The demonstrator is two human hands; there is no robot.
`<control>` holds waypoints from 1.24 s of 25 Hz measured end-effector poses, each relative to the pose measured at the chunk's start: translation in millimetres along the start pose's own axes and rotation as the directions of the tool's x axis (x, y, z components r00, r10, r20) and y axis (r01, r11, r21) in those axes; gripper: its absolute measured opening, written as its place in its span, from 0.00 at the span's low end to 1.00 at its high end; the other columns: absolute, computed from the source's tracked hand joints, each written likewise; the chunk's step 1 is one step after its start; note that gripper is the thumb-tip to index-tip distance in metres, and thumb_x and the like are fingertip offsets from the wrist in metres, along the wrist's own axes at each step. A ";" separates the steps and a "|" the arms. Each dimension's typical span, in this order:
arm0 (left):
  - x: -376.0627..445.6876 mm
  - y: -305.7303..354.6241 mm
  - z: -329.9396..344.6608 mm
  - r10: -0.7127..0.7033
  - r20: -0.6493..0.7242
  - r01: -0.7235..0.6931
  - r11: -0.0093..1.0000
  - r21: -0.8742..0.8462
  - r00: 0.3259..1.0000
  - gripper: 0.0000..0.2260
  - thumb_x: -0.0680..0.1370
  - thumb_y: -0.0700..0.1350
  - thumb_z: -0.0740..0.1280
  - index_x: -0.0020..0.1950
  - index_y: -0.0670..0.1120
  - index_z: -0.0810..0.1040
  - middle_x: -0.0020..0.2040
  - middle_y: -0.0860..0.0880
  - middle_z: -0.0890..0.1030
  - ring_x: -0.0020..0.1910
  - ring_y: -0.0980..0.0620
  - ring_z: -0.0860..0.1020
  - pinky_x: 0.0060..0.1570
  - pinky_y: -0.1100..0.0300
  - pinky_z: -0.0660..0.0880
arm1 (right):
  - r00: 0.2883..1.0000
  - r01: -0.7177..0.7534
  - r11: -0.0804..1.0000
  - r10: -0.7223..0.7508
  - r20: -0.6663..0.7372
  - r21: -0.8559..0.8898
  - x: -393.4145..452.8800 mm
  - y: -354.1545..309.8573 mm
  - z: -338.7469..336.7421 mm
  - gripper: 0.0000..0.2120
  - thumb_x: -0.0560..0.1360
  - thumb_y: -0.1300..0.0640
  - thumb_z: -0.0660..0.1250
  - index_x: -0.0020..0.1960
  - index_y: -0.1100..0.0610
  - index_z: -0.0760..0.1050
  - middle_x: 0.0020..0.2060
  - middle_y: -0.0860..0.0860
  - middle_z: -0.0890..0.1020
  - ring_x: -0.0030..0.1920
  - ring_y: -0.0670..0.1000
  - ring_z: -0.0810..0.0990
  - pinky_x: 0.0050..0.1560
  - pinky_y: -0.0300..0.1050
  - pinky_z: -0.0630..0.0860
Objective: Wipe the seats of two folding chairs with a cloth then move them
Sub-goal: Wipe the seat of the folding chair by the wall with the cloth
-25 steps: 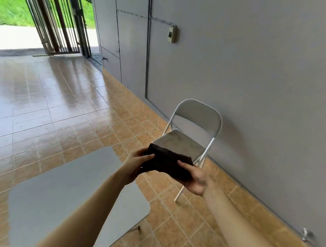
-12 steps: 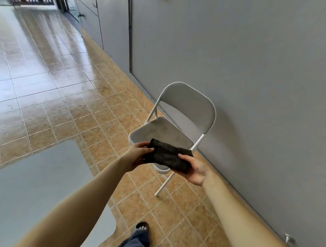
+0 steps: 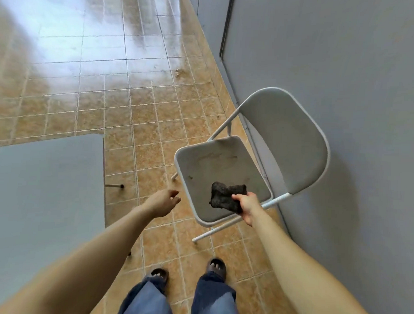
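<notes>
Head view was angled steeply down, and no legible writing or brand could be made out on anything. A floor (image 3: 137, 112) of orange-brown tiles was seen, glossy with glare toward the top, bounded on the right by a grey wall (image 3: 345, 56). A grey table (image 3: 43, 186) was placed at the left. A white folding chair (image 3: 259, 163) was stood open just beside the wall, its seat (image 3: 215, 166) marked with smudges. A dark cloth (image 3: 225, 198) was held bunched over the seat's near right part, clasped by the right hand (image 3: 246, 206). The left hand (image 3: 163, 201) was held empty, fingers loosely spread, just left of the seat.
</notes>
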State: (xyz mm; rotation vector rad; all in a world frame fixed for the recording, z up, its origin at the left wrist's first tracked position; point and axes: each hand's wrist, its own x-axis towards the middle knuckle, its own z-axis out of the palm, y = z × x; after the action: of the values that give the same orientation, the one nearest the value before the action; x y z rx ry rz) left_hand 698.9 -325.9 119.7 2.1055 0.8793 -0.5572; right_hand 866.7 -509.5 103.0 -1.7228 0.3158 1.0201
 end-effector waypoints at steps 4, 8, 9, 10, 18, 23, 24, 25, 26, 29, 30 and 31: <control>52.2 -15.4 46.1 -0.010 -0.080 0.019 0.994 0.110 0.997 0.24 0.83 0.50 0.53 0.78 0.43 0.59 0.77 0.43 0.62 0.77 0.46 0.58 0.73 0.55 0.57 | 0.930 0.346 0.818 -0.363 0.054 -0.460 86.5 1.6 6.4 0.13 0.76 0.65 0.64 0.60 0.62 0.77 0.55 0.58 0.82 0.57 0.58 0.79 0.55 0.46 0.74; 135.6 -49.9 105.3 0.047 -0.215 -0.002 0.978 0.206 0.975 0.27 0.83 0.53 0.48 0.80 0.43 0.47 0.80 0.47 0.47 0.79 0.50 0.44 0.77 0.55 0.45 | 0.699 0.670 0.314 -0.574 0.427 -0.673 177.2 58.9 8.7 0.22 0.76 0.63 0.63 0.69 0.56 0.72 0.71 0.54 0.71 0.73 0.56 0.66 0.73 0.49 0.63; 153.9 -61.8 124.1 0.055 -0.242 0.003 0.972 0.236 0.969 0.28 0.83 0.54 0.47 0.80 0.44 0.45 0.80 0.47 0.44 0.79 0.51 0.42 0.77 0.54 0.43 | 0.671 0.691 0.175 -0.518 0.531 -0.701 195.5 84.1 6.7 0.23 0.77 0.59 0.63 0.72 0.55 0.69 0.74 0.53 0.66 0.76 0.57 0.60 0.75 0.50 0.59; 169.7 -73.5 142.2 0.069 -0.264 0.003 0.966 0.260 0.962 0.28 0.83 0.55 0.46 0.79 0.44 0.43 0.80 0.48 0.42 0.79 0.51 0.40 0.77 0.54 0.42 | 0.647 0.698 0.059 -0.477 0.594 -0.713 210.1 104.7 3.9 0.26 0.77 0.51 0.63 0.73 0.53 0.66 0.76 0.52 0.61 0.77 0.56 0.55 0.76 0.51 0.56; 236.6 -129.0 227.3 0.289 -0.569 -0.161 0.951 0.264 0.770 0.30 0.79 0.58 0.38 0.78 0.47 0.37 0.77 0.53 0.35 0.76 0.56 0.35 0.77 0.55 0.39 | 0.572 0.605 0.016 -0.704 0.421 -0.796 264.9 141.8 54.3 0.30 0.79 0.46 0.59 0.77 0.53 0.57 0.78 0.52 0.55 0.78 0.56 0.47 0.76 0.50 0.49; 239.8 -134.9 232.7 0.288 -0.579 -0.192 0.956 0.222 0.763 0.27 0.83 0.54 0.43 0.79 0.46 0.38 0.79 0.50 0.38 0.76 0.58 0.36 0.77 0.55 0.39 | 0.373 0.811 -0.001 -0.771 0.517 -0.585 241.7 180.7 55.3 0.21 0.76 0.63 0.62 0.68 0.54 0.74 0.69 0.50 0.74 0.74 0.52 0.64 0.75 0.48 0.59; 237.6 -135.0 232.5 0.283 -0.579 -0.193 0.958 0.212 0.764 0.27 0.83 0.54 0.43 0.79 0.46 0.38 0.79 0.50 0.38 0.76 0.58 0.36 0.76 0.55 0.38 | 0.324 0.833 -0.063 -0.750 0.577 -0.550 231.8 190.0 49.1 0.21 0.75 0.64 0.62 0.66 0.54 0.75 0.68 0.50 0.75 0.74 0.52 0.65 0.75 0.46 0.60; 235.6 -134.5 232.4 0.278 -0.577 -0.195 0.960 0.203 0.768 0.27 0.83 0.54 0.43 0.79 0.45 0.38 0.79 0.50 0.38 0.77 0.57 0.37 0.76 0.55 0.38 | 0.278 0.844 -0.134 -0.719 0.637 -0.519 223.4 199.1 40.2 0.21 0.74 0.64 0.63 0.66 0.54 0.76 0.67 0.49 0.75 0.73 0.51 0.65 0.74 0.44 0.60; 234.8 -133.9 232.4 0.278 -0.578 -0.196 0.960 0.201 0.768 0.27 0.83 0.54 0.43 0.79 0.46 0.38 0.79 0.50 0.38 0.77 0.57 0.37 0.76 0.55 0.39 | 0.238 0.845 -0.205 -0.683 0.690 -0.494 218.6 205.1 29.7 0.22 0.73 0.64 0.64 0.65 0.54 0.77 0.67 0.49 0.76 0.73 0.50 0.65 0.73 0.43 0.60; 236.3 -132.0 231.0 0.280 -0.588 -0.196 0.959 0.204 0.759 0.28 0.82 0.54 0.42 0.79 0.46 0.39 0.80 0.50 0.39 0.78 0.55 0.38 0.77 0.54 0.40 | 0.149 0.790 -0.381 -0.639 0.754 -0.480 233.5 198.3 -8.8 0.20 0.72 0.63 0.65 0.63 0.53 0.79 0.64 0.48 0.78 0.69 0.51 0.69 0.71 0.43 0.63; 236.2 -131.6 230.5 0.273 -0.577 -0.193 0.961 0.197 0.770 0.28 0.82 0.55 0.42 0.79 0.46 0.39 0.80 0.50 0.39 0.78 0.55 0.38 0.77 0.54 0.40 | 0.157 0.757 -0.384 -0.679 0.717 -0.529 245.1 191.1 -21.5 0.19 0.72 0.62 0.63 0.61 0.54 0.80 0.63 0.49 0.80 0.67 0.52 0.72 0.70 0.43 0.65; 235.4 -130.9 231.0 0.263 -0.564 -0.184 0.964 0.193 0.783 0.28 0.82 0.55 0.41 0.79 0.45 0.39 0.80 0.50 0.39 0.78 0.54 0.38 0.77 0.53 0.40 | 0.196 0.715 -0.341 -0.740 0.643 -0.610 259.1 182.3 -33.7 0.18 0.72 0.61 0.62 0.60 0.55 0.81 0.61 0.50 0.81 0.66 0.55 0.74 0.69 0.43 0.65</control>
State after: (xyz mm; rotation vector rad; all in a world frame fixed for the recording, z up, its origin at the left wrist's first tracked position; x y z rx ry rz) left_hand 736.7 -353.0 -232.1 2.5076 0.9127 0.1976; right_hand 921.1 -545.3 -208.9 -2.1735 -1.6681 -0.0856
